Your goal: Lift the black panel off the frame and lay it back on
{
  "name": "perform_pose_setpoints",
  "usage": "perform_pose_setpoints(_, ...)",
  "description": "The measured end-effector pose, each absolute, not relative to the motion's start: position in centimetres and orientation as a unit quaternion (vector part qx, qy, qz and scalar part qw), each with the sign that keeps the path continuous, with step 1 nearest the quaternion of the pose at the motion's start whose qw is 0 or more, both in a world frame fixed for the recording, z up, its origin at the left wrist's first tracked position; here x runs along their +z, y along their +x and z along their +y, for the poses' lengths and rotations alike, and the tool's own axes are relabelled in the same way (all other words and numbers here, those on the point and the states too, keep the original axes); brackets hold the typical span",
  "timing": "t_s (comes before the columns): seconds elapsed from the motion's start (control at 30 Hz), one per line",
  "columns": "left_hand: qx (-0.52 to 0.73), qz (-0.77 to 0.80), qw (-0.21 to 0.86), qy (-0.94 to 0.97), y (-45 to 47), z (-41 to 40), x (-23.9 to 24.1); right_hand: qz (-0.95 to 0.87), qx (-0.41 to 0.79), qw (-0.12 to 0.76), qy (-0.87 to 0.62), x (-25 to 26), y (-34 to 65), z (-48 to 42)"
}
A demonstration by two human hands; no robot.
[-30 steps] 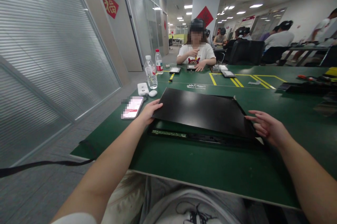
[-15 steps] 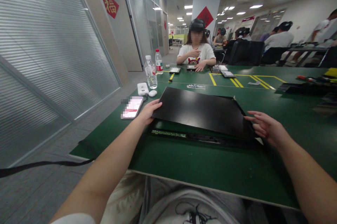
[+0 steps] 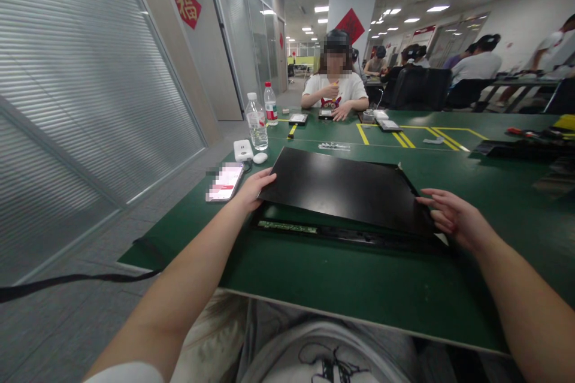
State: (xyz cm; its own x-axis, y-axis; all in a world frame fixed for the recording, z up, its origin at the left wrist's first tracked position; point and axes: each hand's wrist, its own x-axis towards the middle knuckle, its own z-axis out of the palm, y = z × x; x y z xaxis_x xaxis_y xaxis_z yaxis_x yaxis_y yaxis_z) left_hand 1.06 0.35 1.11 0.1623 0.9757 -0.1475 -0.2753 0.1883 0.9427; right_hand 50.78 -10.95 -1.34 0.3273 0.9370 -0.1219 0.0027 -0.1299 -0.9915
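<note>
A thin black display panel (image 3: 341, 188) with a glossy face lies tilted in front of me, its near edge raised off the green table. My left hand (image 3: 257, 188) grips its left edge, thumb on top and fingers beneath. At the right edge, my right hand (image 3: 451, 215) is closed on the panel's side with its fingertips, index finger fairly straight. Under the near edge shows a dark frame (image 3: 381, 240) carrying a green circuit strip (image 3: 287, 227). Whatever else sits beneath the panel is hidden.
A phone (image 3: 227, 181), a white case (image 3: 243, 150), a mouse-like white object (image 3: 260, 158) and two bottles (image 3: 257, 125) (image 3: 271, 104) stand left. A co-worker (image 3: 335, 86) sits opposite with hard drives (image 3: 297, 119). Dark parts (image 3: 516, 146) lie right on the table (image 3: 359, 281).
My hands and the panel hold almost the same place. The co-worker's raised hand now shows a small yellow-orange object.
</note>
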Motion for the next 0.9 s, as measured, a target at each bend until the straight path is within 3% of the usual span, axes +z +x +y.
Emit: perform_pose_setpoints(0.9,0.493,0.418,0.637,0.42,0.9,0.62,0.8,-0.363,0.417,0.55,-0.625,-1.32,49.98,-10.89)
